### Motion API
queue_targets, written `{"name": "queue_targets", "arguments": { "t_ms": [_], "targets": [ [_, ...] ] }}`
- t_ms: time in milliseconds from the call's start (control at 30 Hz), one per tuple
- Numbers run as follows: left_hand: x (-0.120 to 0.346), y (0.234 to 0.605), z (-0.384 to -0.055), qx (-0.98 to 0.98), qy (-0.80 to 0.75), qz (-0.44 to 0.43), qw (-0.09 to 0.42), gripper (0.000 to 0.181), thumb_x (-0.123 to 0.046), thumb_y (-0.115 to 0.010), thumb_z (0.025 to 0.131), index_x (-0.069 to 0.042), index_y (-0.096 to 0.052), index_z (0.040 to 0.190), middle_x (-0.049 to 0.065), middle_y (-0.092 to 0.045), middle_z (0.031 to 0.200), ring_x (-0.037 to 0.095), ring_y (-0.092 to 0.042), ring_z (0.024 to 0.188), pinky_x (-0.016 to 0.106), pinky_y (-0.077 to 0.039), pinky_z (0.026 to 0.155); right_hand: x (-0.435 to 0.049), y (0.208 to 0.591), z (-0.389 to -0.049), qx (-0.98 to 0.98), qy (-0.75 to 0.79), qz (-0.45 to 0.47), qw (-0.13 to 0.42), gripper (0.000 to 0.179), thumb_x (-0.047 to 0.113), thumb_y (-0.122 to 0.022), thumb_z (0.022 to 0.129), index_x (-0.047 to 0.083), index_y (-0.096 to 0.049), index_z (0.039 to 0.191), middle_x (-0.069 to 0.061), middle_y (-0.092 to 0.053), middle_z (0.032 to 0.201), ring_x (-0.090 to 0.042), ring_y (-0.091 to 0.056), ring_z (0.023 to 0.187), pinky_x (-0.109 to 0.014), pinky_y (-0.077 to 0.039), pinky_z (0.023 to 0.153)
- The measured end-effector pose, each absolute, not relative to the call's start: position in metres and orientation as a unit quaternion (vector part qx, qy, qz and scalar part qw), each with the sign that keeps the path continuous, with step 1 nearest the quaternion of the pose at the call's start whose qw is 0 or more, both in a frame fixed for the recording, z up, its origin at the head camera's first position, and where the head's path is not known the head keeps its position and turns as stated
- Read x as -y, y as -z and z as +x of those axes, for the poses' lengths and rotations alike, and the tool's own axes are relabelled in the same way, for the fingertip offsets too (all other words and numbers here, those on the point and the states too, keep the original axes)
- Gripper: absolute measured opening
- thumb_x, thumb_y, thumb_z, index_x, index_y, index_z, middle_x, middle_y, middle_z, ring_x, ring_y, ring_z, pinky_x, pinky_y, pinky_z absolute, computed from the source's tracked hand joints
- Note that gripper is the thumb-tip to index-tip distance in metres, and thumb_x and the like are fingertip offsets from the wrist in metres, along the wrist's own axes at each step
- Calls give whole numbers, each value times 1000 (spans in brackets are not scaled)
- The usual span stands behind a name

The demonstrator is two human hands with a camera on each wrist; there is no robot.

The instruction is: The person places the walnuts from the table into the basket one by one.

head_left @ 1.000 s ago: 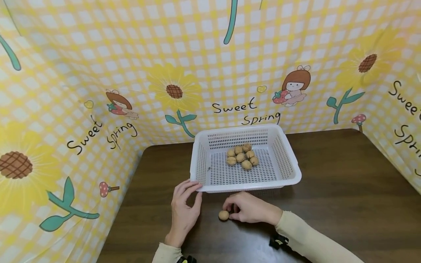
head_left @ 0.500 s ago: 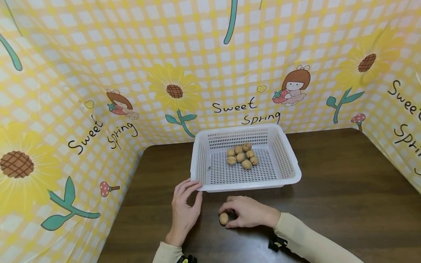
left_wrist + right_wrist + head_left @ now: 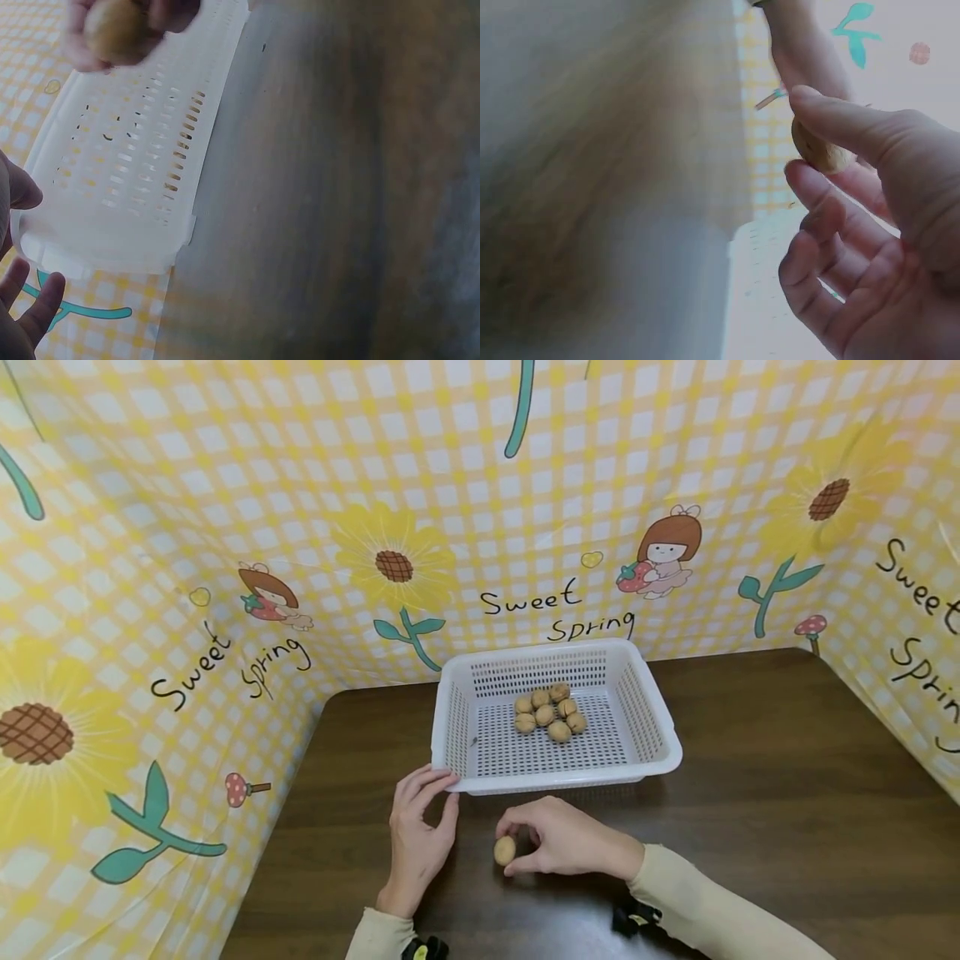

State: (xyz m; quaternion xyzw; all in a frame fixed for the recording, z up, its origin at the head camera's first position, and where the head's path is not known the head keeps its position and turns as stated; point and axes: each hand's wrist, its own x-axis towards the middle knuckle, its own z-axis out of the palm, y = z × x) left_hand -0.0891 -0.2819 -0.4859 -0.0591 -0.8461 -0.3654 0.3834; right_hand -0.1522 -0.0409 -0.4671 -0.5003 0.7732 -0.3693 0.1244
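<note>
In the head view my right hand (image 3: pixel 564 837) pinches a walnut (image 3: pixel 505 851) between thumb and fingers, in front of the basket. The right wrist view shows the walnut (image 3: pixel 821 150) between the thumb and index finger, with the other fingers loosely bent. My left hand (image 3: pixel 422 835) holds the near left corner of a white plastic basket (image 3: pixel 555 777), its fingertips on the rim and the thumb at the front side. Several walnuts (image 3: pixel 544 716) lie clustered on the perforated basket floor. In the left wrist view, parts of the left fingers (image 3: pixel 43 304) show beside the basket corner.
The basket stands on a dark brown wooden table (image 3: pixel 757 793), near its back edge. A yellow and white checked cloth (image 3: pixel 495 502) with flowers and lettering hangs behind the table and along both sides. Each wrist carries a black strap (image 3: pixel 636 917).
The walnut at my right fingertips has turned and shifted slightly. My right thumb and fingers spread around it and now pinch it. My left hand keeps its place on the basket corner.
</note>
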Motion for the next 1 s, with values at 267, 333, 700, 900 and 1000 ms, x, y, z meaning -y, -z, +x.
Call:
{"name": "queue_targets", "arguments": {
  "t_ms": [267, 333, 700, 900, 1000],
  "targets": [
    [281, 486, -88, 845, 369, -55, 383, 27, 3, -79, 87, -11, -83, 110, 7, -77, 117, 34, -60, 128, 19, -38, 116, 30, 440, -143, -760, 398, -511, 48, 34, 34, -95, 81, 24, -74, 106, 17, -71, 88, 8, -49, 62, -10, -46, 57],
    [280, 486, -88, 845, 369, -55, 383, 27, 3, -79, 87, -11, -83, 110, 8, -77, 117, 35, -60, 128, 18, -38, 117, 27, 433, -145, -751, 407, -518, 36, 34, 34, -95, 80, 23, -74, 105, 15, -72, 89, 8, -51, 63, -10, -47, 57],
    [279, 487, -89, 842, 362, -64, 395, 28, 4, -80, 86, -11, -83, 109, 6, -77, 118, 36, -61, 127, 17, -37, 117, 7, 385, -161, -762, 383, -521, 42, 29, 28, -89, 88, 24, -75, 113, 14, -76, 98, 4, -65, 76, -21, -59, 66],
    [278, 486, -88, 837, 363, -76, 403, 29, 5, -81, 85, -11, -83, 110, 6, -77, 117, 35, -61, 126, 18, -38, 115, -5, 343, -180, -772, 337, -539, -17, 35, 31, -89, 88, 18, -80, 119, 8, -79, 101, -3, -64, 75, -20, -54, 63],
    [280, 485, -89, 834, 360, -80, 410, 29, 5, -81, 86, -11, -83, 109, 5, -77, 117, 34, -61, 126, 18, -39, 115, -5, 326, -196, -782, 330, -527, -34, 37, 26, -89, 87, 14, -80, 121, 5, -78, 98, -3, -62, 71, -21, -54, 61]
  ]
}}
